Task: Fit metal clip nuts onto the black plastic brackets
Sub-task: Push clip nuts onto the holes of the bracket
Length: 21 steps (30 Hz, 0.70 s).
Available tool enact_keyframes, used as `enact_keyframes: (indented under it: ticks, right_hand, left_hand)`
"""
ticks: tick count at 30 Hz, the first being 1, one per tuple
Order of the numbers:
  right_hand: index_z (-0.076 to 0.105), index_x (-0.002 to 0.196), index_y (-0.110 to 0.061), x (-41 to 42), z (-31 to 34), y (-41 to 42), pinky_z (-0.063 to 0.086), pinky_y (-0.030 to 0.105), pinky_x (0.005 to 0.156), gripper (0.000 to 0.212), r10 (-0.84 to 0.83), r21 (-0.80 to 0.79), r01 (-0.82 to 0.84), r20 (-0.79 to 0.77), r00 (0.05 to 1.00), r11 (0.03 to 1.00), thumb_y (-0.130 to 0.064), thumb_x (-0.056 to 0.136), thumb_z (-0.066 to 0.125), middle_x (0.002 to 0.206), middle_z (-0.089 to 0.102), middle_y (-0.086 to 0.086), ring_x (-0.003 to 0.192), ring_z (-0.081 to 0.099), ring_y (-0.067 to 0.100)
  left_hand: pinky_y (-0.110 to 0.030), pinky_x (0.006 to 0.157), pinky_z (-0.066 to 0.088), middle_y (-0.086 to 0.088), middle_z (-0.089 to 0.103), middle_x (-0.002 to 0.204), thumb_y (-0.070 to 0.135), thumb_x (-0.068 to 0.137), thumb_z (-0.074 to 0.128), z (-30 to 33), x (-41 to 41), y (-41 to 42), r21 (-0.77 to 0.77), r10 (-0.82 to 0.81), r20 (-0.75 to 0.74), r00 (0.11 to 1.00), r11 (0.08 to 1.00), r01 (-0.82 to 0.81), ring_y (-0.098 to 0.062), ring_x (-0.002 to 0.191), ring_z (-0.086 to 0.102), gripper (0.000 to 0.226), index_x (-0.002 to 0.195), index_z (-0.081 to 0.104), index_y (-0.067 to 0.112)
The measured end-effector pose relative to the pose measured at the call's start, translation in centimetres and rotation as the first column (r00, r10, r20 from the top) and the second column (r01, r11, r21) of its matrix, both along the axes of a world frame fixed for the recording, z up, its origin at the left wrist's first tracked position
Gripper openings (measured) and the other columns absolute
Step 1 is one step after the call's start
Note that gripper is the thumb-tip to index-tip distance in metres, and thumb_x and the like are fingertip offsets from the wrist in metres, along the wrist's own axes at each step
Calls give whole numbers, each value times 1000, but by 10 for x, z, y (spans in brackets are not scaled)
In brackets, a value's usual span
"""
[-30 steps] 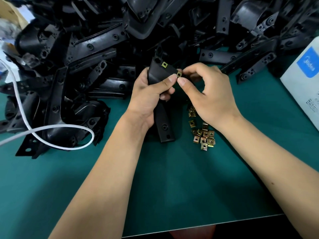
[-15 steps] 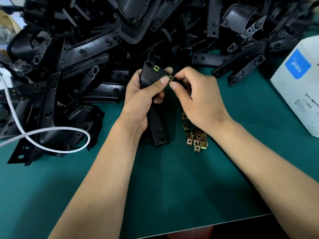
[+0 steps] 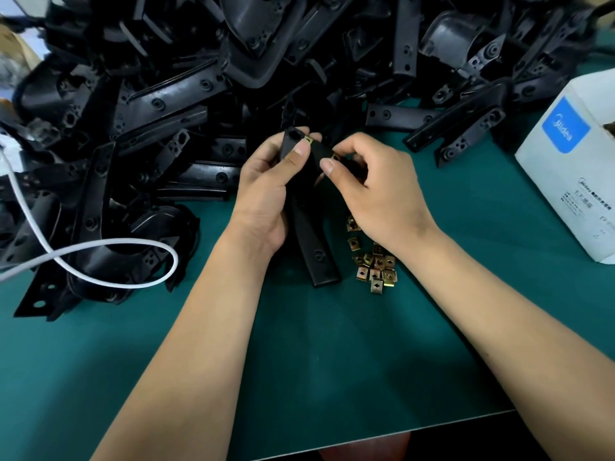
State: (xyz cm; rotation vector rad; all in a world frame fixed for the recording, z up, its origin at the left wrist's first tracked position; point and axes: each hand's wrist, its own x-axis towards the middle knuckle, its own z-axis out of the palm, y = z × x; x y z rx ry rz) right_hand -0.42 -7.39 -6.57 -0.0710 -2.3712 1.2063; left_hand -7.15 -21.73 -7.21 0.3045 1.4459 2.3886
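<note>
The left hand (image 3: pixel 266 191) grips a black plastic bracket (image 3: pixel 312 227) upright, its lower end resting on the green tabletop (image 3: pixel 332 361). The right hand (image 3: pixel 379 191) pinches a clip nut (image 3: pixel 336 157) against the bracket's edge. Loose clip nuts (image 3: pixel 374 264) lie just below the right wrist; a heap of brackets (image 3: pixel 199 94) sits beyond both hands.

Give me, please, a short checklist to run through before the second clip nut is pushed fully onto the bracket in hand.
1. Bracket held firmly: left hand grips its upper part. Ok.
2. First clip nut on the top edge, by the left thumb. Ok.
3. Second clip nut pinched by the right hand at the bracket's right edge. Ok.
4. Nut hole lined up with the bracket hole: hidden by fingers. Cannot tell.
5. Loose clip nuts beside the bracket's lower end on the green mat. Ok.
</note>
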Motion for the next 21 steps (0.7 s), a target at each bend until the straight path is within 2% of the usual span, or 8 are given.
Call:
enact_keyframes:
  ticks: [2,5,14,21]
  right_hand:
    - [72,104,-15,-1,-1,0,53,34,78,19,-11,15,10,6,1000,1000,-33,100,66,90,73,-11,85,67,8]
    - [72,102,-14,-3,-2,0,54,36,81,20,0,32,0,0,1000,999,-34,100,66,92,74,-9,88,68,8]
    - [73,99,-13,-3,-4,1,53,27,75,19,-12,0,12,-27,1000,1000,-32,99,69,88,74,-10,83,68,6]
    - [73,94,-15,-2,-4,1,44,13,68,16,2,-16,-2,-25,1000,1000,-31,98,70,81,71,-14,76,65,1]
  left_hand:
    - [-32,82,59,-5,75,112,6,101,62,0,0,1,-22,23,-20,1000,1000,-23,-20,97,71,14,113,67,10]
    - [-33,84,59,-5,74,113,7,101,62,0,-1,1,-57,51,-44,998,997,-53,-20,98,71,20,120,67,11]
    - [-34,84,60,-5,73,106,4,100,62,0,2,3,-43,69,-42,997,997,-71,-20,92,70,18,116,68,11]
    - [-37,87,58,-6,72,104,4,100,63,5,6,5,-105,124,-44,991,986,-128,-21,90,67,18,116,67,8]
